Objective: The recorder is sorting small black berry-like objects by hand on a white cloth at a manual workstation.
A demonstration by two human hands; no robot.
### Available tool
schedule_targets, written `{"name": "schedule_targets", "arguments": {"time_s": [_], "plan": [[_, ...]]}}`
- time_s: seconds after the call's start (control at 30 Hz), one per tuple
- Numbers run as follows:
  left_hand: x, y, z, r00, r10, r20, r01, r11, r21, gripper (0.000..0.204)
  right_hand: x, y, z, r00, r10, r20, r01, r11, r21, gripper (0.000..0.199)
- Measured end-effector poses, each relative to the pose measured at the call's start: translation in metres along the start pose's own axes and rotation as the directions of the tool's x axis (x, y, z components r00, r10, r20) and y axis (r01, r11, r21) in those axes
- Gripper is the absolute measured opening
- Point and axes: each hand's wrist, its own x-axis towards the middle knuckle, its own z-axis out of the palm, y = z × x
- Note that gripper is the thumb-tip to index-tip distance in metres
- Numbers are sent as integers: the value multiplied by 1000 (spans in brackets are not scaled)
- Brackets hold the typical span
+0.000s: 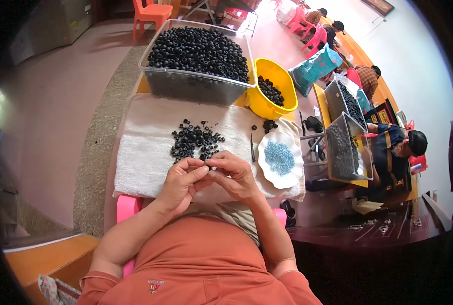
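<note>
Over the towel, left fingers and right fingers tight on a black piece.

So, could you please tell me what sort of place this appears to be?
Probably a small handwork workshop: there is a large clear bin heaped with small black pieces, a white dish of pale blue bits, and other people along the right side beside similar bins.

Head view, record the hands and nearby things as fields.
Left hand: fingertips on a small black part
Right hand: fingertips on the same part
Pile: loose black parts beyond the hands
Cloth: pale, under the pile
Plate: white, scalloped, holding blue bits
Tool: thin, dark, left of plate
Bin: clear, heaped with black parts
Bucket: yellow, black parts inside
</note>
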Motion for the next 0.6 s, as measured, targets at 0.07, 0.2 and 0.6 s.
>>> {"name": "schedule_targets", "arguments": {"time_s": [0.07, 0.2, 0.6], "plan": [[1, -3, -3, 1000, -9, 9, 9, 1000, -15, 12, -3, -2, 0, 1000, -7, -2, 6, 1000, -16, 29], [1, -7, -4, 1000, -27, 9, 27, 999, -29, 16, -10, -1, 0, 1000, -14, -4, 14, 1000, -16, 31], [-3, -7, 4, 998, -69, 10, 68, 992, 111, 16, -69, -25, -55, 970, -98, -225, -115, 629, -769, 22]]}}
